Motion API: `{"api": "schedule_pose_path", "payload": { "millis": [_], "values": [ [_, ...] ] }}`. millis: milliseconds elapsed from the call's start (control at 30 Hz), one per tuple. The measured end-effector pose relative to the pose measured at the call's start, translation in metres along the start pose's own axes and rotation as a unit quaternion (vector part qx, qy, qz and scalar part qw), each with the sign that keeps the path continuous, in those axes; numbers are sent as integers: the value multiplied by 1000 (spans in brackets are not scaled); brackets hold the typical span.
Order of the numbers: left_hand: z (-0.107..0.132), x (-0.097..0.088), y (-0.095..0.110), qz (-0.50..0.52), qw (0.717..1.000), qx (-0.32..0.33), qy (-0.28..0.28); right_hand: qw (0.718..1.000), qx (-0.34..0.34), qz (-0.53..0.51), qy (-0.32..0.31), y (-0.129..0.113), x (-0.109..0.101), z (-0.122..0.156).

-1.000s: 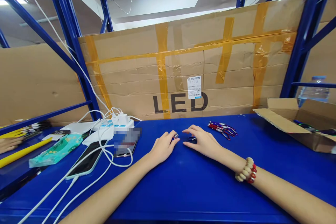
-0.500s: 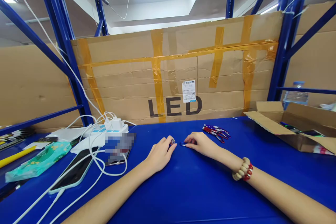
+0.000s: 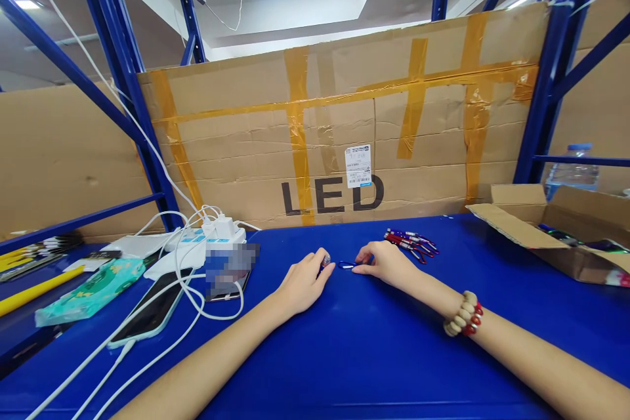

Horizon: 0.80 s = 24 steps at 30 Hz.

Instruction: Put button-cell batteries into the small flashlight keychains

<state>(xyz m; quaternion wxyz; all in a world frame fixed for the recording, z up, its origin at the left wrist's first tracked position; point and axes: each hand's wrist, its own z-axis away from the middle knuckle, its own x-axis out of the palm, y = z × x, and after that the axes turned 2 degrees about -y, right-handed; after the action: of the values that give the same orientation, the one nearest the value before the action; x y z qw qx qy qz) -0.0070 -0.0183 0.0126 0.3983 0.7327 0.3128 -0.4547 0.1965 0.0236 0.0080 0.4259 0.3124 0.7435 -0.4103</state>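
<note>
Between left hand [image 3: 301, 281] and right hand [image 3: 388, 264], a blue loop [image 3: 347, 266] is pinched by the latter, its long axis pointed leftward; by the former, a small piece [image 3: 325, 261] (partly hidden) is gripped.

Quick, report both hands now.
Left hand: closed around a small item, mostly hidden.
Right hand: closed, apparently pinching a blue loop.

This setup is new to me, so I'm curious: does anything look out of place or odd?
The white cables look untidy: on the left they loop loosely across the phone. A pixelated patch beside it also hides some detail. I see no spill.
</note>
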Motion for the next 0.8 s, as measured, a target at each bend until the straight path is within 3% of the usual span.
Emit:
{"api": "schedule_pose_path", "payload": {
  "millis": [200, 400, 800],
  "values": [
    [1, -4, -3, -23, 997, 58, -42, 996, -33, -86, 3, -4, 8, -1],
    [3, -5, -3, -45, 993, 92, -65, 992, -64, -108, 4, -10, 11, 1],
    [5, -8, 2, -79, 988, 109, -79, 998, -69, -9, 2, -19, 9, 8]
  ]
}}
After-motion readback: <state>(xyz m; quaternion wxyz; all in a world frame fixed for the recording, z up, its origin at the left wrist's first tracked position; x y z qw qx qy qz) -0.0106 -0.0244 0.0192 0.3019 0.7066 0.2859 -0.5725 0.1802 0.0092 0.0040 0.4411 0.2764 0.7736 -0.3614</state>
